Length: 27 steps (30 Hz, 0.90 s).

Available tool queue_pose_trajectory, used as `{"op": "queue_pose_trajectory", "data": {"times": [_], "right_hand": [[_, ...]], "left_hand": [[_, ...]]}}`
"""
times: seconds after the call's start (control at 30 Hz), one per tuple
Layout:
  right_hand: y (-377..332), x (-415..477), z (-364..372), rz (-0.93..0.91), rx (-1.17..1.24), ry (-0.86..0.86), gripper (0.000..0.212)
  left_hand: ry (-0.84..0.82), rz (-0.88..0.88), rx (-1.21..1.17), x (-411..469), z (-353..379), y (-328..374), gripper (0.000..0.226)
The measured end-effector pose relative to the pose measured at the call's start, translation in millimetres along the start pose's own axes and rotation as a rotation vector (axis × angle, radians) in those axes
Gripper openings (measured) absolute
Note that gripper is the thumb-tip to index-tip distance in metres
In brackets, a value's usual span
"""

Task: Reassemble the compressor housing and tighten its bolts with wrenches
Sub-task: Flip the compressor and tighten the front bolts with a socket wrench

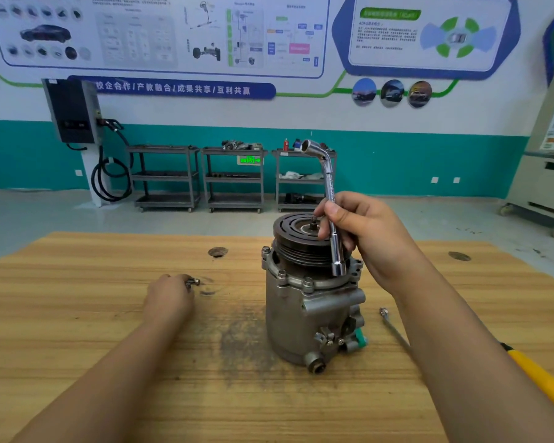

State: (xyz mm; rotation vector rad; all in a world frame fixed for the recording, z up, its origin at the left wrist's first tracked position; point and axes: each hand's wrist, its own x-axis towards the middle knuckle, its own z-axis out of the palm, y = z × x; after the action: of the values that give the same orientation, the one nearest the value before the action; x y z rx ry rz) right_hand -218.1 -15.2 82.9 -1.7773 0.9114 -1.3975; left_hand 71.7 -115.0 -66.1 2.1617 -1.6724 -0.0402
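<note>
A grey metal compressor (307, 308) stands upright on the wooden table (109, 362), its black grooved pulley (296, 231) on top. Several bolts (307, 282) sit in the flange ring under the pulley. My right hand (365, 228) grips the shaft of a chrome L-shaped socket wrench (330, 193), whose lower socket end hangs just above the flange at the right front. My left hand (170, 295) rests on the table to the left and pinches a small loose bolt (192, 282) at its fingertips.
A yellow-handled tool (538, 375) with a thin steel shaft lies on the table to the right, partly under my right forearm. Two round holes (217, 251) mark the tabletop. Three grey shelf carts (234, 177) and a wall charger (74, 110) stand far behind.
</note>
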Motion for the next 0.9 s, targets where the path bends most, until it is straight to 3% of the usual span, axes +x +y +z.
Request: {"op": "queue_pose_trajectory", "data": {"times": [0.33, 0.47, 0.57, 0.8, 0.9], "right_hand": [[0, 0, -2, 0.006, 0.008, 0.002, 0.023], [0, 0, -2, 0.007, 0.010, 0.007, 0.023], [0, -1, -2, 0.002, 0.012, 0.006, 0.022], [3, -1, -3, -0.013, 0.018, 0.019, 0.021], [7, -5, -8, -0.050, 0.153, 0.091, 0.024]], "left_hand": [[0.056, 0.001, -0.039, 3, 13, 2, 0.023], [0.011, 0.001, -0.015, 2, 13, 3, 0.043], [0.005, 0.037, 0.005, -1, 10, 3, 0.039], [0.222, 0.073, -0.570, -38, -25, 39, 0.018], [0.275, 0.098, -0.819, -65, -55, 63, 0.014]]}}
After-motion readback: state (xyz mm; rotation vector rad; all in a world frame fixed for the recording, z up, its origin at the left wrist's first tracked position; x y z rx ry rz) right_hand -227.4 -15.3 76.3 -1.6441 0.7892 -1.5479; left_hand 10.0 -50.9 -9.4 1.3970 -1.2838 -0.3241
